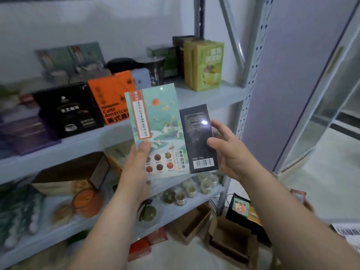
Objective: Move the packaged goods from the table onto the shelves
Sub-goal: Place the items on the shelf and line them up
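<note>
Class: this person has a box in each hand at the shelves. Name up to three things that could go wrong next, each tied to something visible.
The left hand grips the teal tea box only near its bottom corner, so it could tip or slip.
The right hand holds the black box too, so no hand is free to steady the orange box if nudged.
Open cardboard boxes on the floor could trip the person.

The upper shelf (204,98) bears a black box (72,112), an orange box (111,96) and perhaps two green boxes (204,65).
</note>
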